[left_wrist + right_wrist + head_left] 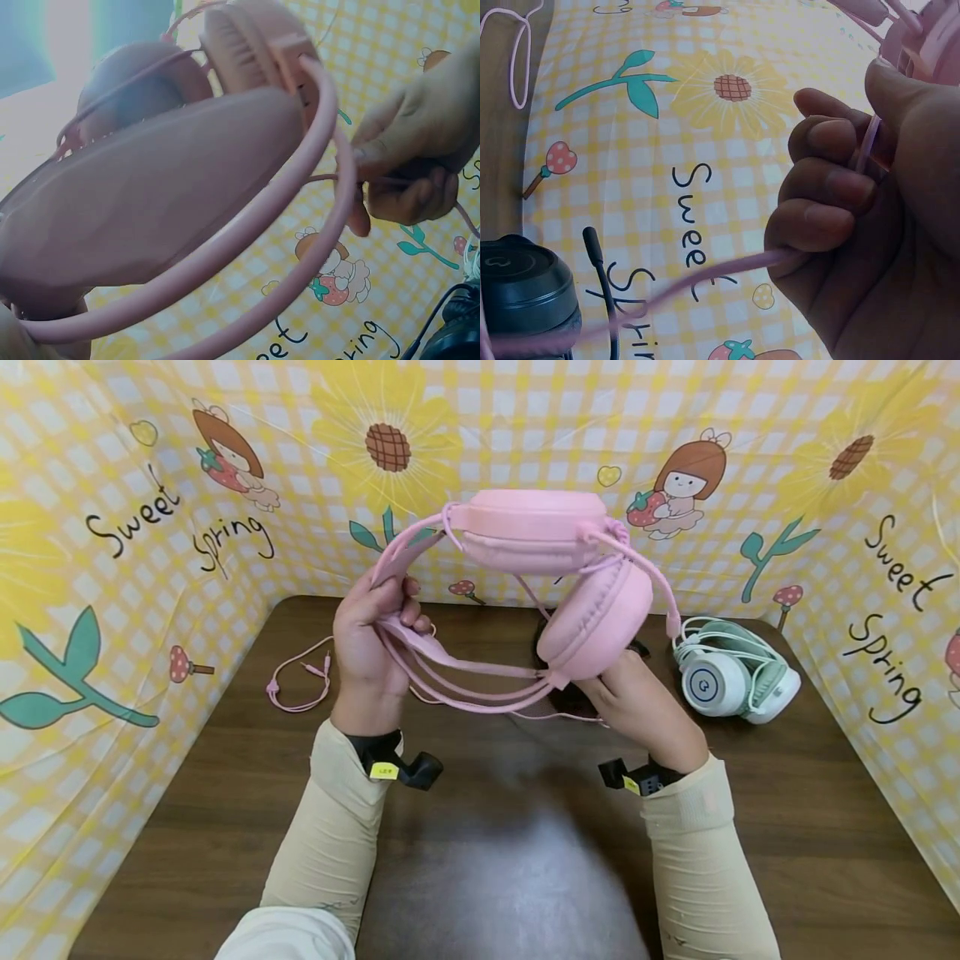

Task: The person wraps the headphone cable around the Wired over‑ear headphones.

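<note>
Pink over-ear headphones [532, 531] are held up over the table, lying sideways with both ear cups toward the right. My left hand [369, 639] grips the headband at its middle, fingers curled round the padded strip. A pink microphone boom [658, 578] sticks out from the upper cup. Beneath the lower cup is my right hand [641, 702], its fingers partly hidden in the head view. The right wrist view shows those fingers curled round the pink cable [697, 281], which runs out below the little finger. The plug end of the cable [318, 672] lies on the table to the left.
White and mint-green headphones [705, 685], wrapped in their cable, rest at the back right of the brown table [487, 860]. A black headset [529, 292] with a thin microphone boom stands behind my right hand. Yellow checked cloth [525, 410] walls the back and sides.
</note>
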A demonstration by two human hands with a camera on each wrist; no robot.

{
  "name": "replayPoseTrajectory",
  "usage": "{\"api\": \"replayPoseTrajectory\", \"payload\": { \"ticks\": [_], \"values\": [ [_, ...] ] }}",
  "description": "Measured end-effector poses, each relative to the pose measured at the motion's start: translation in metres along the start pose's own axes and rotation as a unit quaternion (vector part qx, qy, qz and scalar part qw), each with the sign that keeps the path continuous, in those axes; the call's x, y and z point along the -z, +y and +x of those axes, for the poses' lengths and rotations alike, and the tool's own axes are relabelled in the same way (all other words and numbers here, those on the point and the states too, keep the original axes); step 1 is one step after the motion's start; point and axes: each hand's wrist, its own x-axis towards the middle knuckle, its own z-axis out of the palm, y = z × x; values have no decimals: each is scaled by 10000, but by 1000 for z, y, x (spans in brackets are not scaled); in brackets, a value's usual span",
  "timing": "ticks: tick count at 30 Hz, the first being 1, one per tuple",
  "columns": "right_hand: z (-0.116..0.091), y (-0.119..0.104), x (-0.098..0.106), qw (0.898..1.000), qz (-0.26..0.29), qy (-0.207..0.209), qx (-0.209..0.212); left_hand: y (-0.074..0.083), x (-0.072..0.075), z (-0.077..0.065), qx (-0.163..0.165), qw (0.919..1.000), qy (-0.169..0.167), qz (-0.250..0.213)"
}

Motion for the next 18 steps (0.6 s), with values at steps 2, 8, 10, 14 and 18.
{"api": "replayPoseTrajectory", "payload": {
  "ticks": [2,8,10,14,18],
  "values": [
    [2,-33,11,9990,-56,-248,-375,1,1,1,49,9997,147,-185],
    [0,3,-2,9981,-338,-411,-299,-1,2,1,129,9985,378,-375],
    [0,4,-4,9981,-387,-383,-271,-1,2,1,112,9986,412,-313],
    [0,5,-6,9977,-552,-368,-119,0,2,2,23,9980,541,-333],
    [1,3,-5,9968,-648,-462,-77,5,5,5,-105,9965,717,-415]
  ]
}}
